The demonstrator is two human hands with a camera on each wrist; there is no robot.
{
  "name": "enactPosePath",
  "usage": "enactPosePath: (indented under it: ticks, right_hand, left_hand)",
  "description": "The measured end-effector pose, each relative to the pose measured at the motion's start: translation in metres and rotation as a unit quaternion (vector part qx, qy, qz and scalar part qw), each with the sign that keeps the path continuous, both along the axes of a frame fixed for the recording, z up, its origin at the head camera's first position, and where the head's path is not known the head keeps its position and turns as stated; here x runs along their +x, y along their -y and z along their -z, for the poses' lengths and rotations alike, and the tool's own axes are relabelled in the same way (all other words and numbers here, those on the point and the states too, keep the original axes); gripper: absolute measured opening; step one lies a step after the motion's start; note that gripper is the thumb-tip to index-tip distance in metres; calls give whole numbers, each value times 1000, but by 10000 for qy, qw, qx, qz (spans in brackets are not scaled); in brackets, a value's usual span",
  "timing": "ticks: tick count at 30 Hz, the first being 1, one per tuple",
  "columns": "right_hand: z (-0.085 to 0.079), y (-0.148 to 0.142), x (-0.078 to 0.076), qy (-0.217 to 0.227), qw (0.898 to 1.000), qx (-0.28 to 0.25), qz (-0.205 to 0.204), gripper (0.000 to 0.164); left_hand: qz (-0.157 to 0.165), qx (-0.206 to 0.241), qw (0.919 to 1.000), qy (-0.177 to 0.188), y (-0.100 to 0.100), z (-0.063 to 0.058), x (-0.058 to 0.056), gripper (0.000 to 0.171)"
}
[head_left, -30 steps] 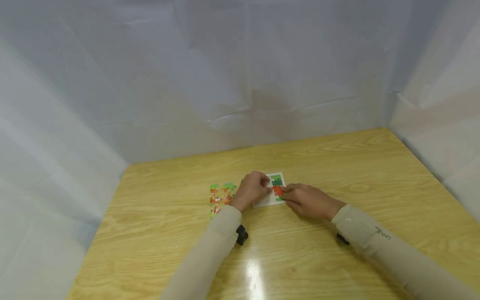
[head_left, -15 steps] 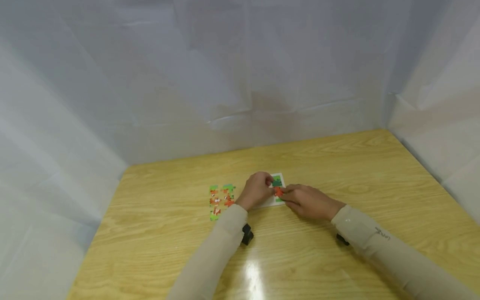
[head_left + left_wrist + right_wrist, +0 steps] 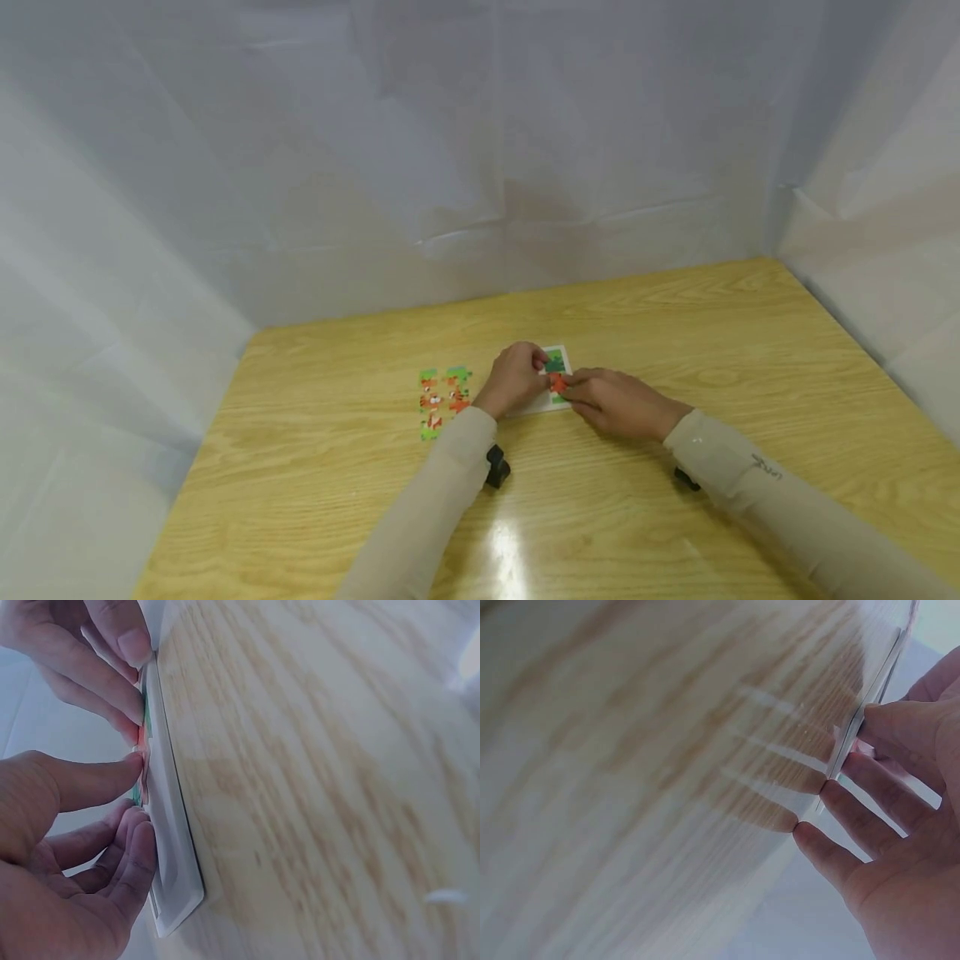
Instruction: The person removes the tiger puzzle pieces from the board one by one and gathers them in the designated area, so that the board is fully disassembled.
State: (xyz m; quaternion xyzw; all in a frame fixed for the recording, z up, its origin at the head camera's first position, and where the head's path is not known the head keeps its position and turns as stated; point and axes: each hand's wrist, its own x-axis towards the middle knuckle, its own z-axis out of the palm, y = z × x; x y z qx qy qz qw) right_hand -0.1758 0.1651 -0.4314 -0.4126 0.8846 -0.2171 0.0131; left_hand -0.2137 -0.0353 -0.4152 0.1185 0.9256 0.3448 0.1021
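A shallow white puzzle tray (image 3: 536,407) lies on the table with green and orange puzzle pieces along its right side. My left hand (image 3: 512,382) bends over the tray from the left. In the left wrist view its thumb meets the edge of an orange puzzle piece (image 3: 144,774), with the curled fingers close by at the tray's white floor. My right hand (image 3: 618,402) holds the tray's right side: the thumb is at the rim and the forefinger reaches over the pieces. Its other fingertips (image 3: 804,831) touch the tabletop. Both hands hide part of the tray.
Left of the tray, several loose puzzle pieces (image 3: 433,402) with an orange tiger picture lie face up in two columns. The wooden table (image 3: 330,483) has its back edge before a white sheet (image 3: 480,150). Beige sleeves cover both forearms.
My left hand has shifted slightly right over the tray, uncovering more of the loose pieces, then stays nearly still. The right hand keeps its place at the tray's right side.
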Motion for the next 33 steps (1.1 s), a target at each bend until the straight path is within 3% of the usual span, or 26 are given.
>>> enactPosePath:
  ticks: [9, 33]
  right_hand:
    - [-2, 1, 1, -26, 10000, -34, 17, 24]
    - [-2, 1, 1, -43, 10000, 65, 38, 24]
  left_hand:
    - [-6, -19, 9998, -173, -1, 1, 1, 24]
    - [-196, -104, 9997, -115, -3, 1, 3, 23]
